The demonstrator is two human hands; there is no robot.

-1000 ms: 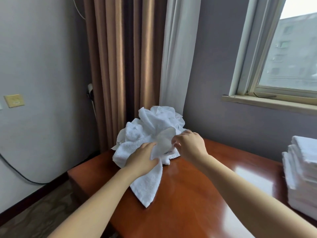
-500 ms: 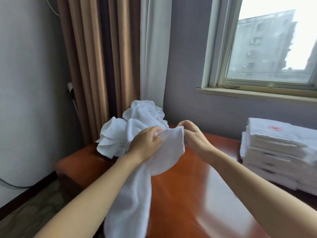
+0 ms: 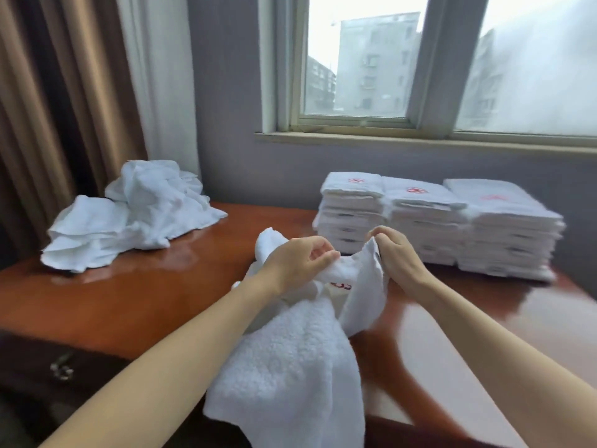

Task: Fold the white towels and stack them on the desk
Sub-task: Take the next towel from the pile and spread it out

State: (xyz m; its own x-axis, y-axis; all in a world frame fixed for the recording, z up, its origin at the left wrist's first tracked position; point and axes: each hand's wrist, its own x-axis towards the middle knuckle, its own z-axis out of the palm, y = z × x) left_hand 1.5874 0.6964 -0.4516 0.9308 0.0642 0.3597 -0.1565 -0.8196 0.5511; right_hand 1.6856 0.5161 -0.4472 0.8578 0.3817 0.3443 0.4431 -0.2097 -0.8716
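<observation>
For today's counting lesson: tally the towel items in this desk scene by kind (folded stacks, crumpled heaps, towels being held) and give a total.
Neat stacks of folded white terry towels: 3
Crumpled heap of unfolded white towels: 1
White terry towel pinched by left hand and right hand: 1
Total: 5

2 hands bare: left hand (image 3: pixel 295 265), right hand (image 3: pixel 399 255). Left forearm (image 3: pixel 181 347), right forearm (image 3: pixel 484 334) bare too, uncovered to frame edge.

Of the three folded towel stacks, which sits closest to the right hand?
The leftmost stack, directly behind the right hand pinching the towel; the middle stack and right stack stand farther right.
</observation>
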